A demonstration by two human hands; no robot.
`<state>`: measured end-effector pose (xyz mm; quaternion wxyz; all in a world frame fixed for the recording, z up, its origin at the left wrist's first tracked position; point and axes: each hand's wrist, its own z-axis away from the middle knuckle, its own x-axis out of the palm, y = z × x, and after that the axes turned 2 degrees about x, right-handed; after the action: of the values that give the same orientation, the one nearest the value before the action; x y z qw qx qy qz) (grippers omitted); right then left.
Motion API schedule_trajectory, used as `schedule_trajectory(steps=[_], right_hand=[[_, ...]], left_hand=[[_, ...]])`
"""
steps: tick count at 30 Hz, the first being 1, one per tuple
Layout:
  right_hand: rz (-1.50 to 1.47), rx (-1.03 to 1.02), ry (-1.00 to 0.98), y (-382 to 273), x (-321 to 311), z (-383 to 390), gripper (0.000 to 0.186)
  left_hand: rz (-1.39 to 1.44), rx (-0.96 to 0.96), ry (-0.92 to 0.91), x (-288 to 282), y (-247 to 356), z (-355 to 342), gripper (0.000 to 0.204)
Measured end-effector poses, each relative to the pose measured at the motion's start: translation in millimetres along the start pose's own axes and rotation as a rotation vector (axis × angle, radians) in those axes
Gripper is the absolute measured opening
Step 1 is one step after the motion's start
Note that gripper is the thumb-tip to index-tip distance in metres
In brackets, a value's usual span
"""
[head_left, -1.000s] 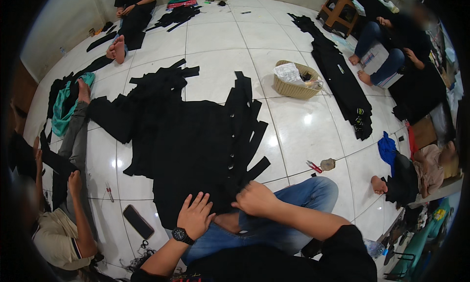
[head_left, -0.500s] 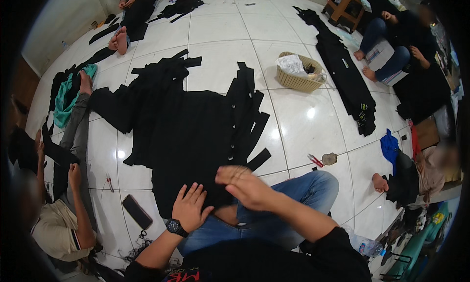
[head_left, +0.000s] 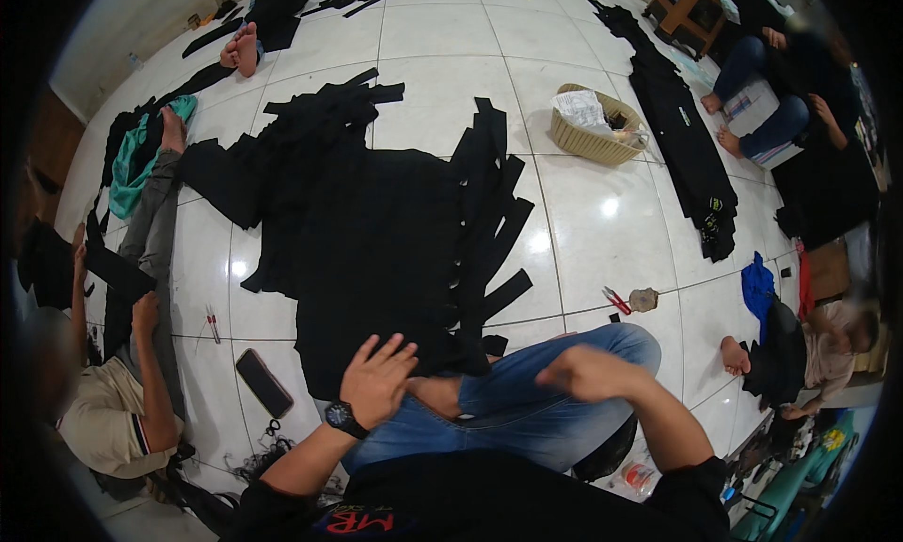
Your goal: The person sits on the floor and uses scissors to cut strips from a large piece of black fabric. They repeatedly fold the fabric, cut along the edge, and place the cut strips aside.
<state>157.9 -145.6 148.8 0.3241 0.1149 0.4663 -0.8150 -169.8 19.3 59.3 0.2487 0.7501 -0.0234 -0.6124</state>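
A wide stack of black cloth pieces (head_left: 362,232) lies spread on the floor before my crossed legs, with several strips sticking out along its right and far edges. My left hand (head_left: 378,377), with a black watch on the wrist, rests with fingers spread over the near edge of the cloth. To the right, my right hand (head_left: 593,373) hovers above my knee in blue jeans (head_left: 555,406), apart from the cloth. Its fingers are bent and smeared by motion, and I see nothing plainly held in it.
A phone (head_left: 264,383) and thread snips (head_left: 213,328) lie left of the cloth. Red-handled snips (head_left: 616,300) sit beside a stone-like lump (head_left: 643,300) at right. Beyond stands a beige basket (head_left: 588,138) near a long black cloth pile (head_left: 682,138). Several people sit around on the tiles.
My right hand has moved right, off the near part of the cloth to above my knee. My left hand stays on the cloth, slightly shifted. The view has tilted a little.
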Motion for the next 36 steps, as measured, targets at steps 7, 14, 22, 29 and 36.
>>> schedule_trajectory(steps=[7, 14, 22, 29, 36], right_hand=[[0.464, -0.46, 0.641, -42, 24, -56, 0.029], [0.824, -0.098, 0.329, 39, -22, 12, 0.037], [-0.649, -0.231, -0.374, -24, -3, -9, 0.051], [0.705, -0.36, 0.451, -7, 28, -70, 0.03], [0.766, -0.089, 0.685, 97, -36, 30, 0.029]], left_hand=[[-0.023, -0.036, -0.026, -5, 21, -6, 0.041], [-0.148, -0.003, -0.131, 11, 4, 10, 0.038], [-0.09, -0.094, -0.046, -4, 14, 8, 0.046], [-0.143, -0.06, -0.082, 3, 3, 21, 0.036], [-0.11, -0.009, 0.026, 11, -3, 22, 0.036]])
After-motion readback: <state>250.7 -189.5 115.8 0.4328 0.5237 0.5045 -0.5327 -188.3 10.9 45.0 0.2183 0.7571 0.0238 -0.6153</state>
